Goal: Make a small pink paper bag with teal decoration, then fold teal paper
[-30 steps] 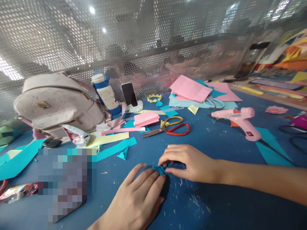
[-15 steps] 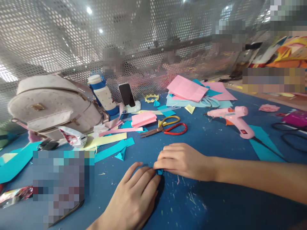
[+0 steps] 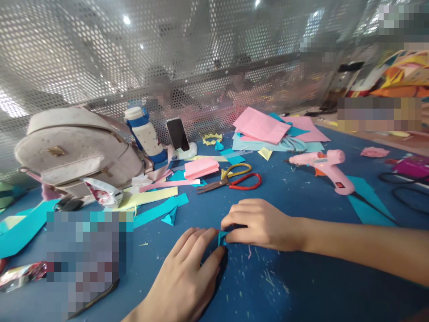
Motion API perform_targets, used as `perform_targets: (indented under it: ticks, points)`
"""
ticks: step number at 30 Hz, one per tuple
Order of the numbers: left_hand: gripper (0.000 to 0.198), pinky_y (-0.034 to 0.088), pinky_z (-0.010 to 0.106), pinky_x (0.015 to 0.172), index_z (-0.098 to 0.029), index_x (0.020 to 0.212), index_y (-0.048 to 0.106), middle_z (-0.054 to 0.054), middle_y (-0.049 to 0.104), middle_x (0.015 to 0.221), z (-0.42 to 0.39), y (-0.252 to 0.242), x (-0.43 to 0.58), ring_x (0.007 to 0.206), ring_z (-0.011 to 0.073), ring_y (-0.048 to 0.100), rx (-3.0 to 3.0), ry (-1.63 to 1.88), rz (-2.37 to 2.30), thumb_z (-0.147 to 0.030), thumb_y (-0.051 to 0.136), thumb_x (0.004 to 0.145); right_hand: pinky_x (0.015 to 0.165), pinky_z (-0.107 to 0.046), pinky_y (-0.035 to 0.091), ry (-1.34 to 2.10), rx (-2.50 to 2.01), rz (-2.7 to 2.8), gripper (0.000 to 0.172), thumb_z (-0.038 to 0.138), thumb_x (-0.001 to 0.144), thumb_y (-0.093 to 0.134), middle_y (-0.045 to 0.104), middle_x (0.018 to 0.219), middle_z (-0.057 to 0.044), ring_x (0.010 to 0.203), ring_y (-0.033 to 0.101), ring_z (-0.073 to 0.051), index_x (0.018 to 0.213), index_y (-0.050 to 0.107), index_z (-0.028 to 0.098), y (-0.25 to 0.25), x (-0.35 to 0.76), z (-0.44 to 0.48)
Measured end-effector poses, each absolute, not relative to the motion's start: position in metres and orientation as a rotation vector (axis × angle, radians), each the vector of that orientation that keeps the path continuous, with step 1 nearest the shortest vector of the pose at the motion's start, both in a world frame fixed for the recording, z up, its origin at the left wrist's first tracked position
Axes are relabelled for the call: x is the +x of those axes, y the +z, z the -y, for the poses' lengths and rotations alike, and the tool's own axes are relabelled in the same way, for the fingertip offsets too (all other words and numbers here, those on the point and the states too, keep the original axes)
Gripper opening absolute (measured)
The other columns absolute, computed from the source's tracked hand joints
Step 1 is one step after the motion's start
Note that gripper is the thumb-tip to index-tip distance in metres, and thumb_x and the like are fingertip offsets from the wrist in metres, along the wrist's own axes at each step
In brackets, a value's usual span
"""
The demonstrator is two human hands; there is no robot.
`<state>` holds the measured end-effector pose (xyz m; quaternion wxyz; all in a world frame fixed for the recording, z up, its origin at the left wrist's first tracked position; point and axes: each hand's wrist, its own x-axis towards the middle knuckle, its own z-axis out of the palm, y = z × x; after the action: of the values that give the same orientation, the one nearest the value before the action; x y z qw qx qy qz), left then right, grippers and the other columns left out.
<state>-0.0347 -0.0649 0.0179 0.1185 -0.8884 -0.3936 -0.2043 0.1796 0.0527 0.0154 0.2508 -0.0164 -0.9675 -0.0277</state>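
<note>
Here's the small blue paper piece (image 3: 221, 238), just below centre frame, mostly covered by fingers, its folds hard to read. The left hand (image 3: 191, 266) slants up from the bottom edge, forearm cropped there, thumb and forefinger pinched on the paper; the right hand (image 3: 263, 226) comes in from the right, palm down, its forearm cut off by the frame, fingertips apparently clamped on the paper's right side. Lower left, pixel blocks mask part of the bench (image 3: 301, 197).
</note>
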Motion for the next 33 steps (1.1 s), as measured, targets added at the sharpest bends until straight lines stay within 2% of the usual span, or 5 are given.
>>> perform_targets:
  ticks: [5,14,19,23,33]
  points:
    - [0.029,0.056,0.042,0.091,-0.013,0.108,0.067,0.012,0.069,0.115,0.063,0.019,-0.034,0.103,0.0237,0.066,-2.636,-0.65,1.102,-0.01,0.046,0.089,0.069,-0.03,0.043,-0.255,0.107,2.593,0.012,0.017,0.093,0.056,0.071,0.099,-0.001,0.086,0.061,-0.013,0.088,0.067,0.018,0.017,0.18,-0.053]
    - [0.03,0.057,0.045,0.089,-0.012,0.109,0.067,0.009,0.069,0.119,0.062,0.023,-0.034,0.102,0.0241,0.068,-2.684,-0.572,1.071,-0.012,0.044,0.091,0.067,-0.03,0.049,-0.38,0.317,2.583,0.018,0.014,0.092,0.055,0.073,0.095,-0.003,0.081,0.062,-0.014,0.082,0.069,0.018,0.02,0.185,-0.06]
    - [0.03,0.057,0.046,0.088,-0.011,0.109,0.067,0.009,0.07,0.118,0.063,0.024,-0.034,0.103,0.0244,0.068,-2.69,-0.514,1.04,-0.011,0.043,0.091,0.068,-0.029,0.049,-0.334,0.316,2.579,0.016,0.016,0.093,0.054,0.073,0.093,-0.003,0.08,0.063,-0.014,0.089,0.069,0.017,0.024,0.184,-0.061]
    - [0.03,0.056,0.046,0.09,-0.011,0.109,0.067,0.008,0.07,0.118,0.063,0.024,-0.033,0.104,0.0244,0.067,-2.694,-0.49,1.033,-0.012,0.043,0.091,0.072,-0.029,0.048,-0.249,0.263,2.6,0.016,0.015,0.095,0.052,0.074,0.099,-0.002,0.088,0.063,-0.014,0.098,0.068,0.016,0.023,0.184,-0.063]
    - [0.028,0.055,0.047,0.092,-0.01,0.111,0.065,0.009,0.07,0.118,0.062,0.024,-0.036,0.105,0.0249,0.066,-2.766,-0.493,1.02,-0.015,0.045,0.091,0.07,-0.029,0.046,-0.132,0.221,2.644,0.018,0.016,0.097,0.049,0.073,0.099,-0.003,0.09,0.063,-0.014,0.095,0.067,0.015,0.017,0.184,-0.066]
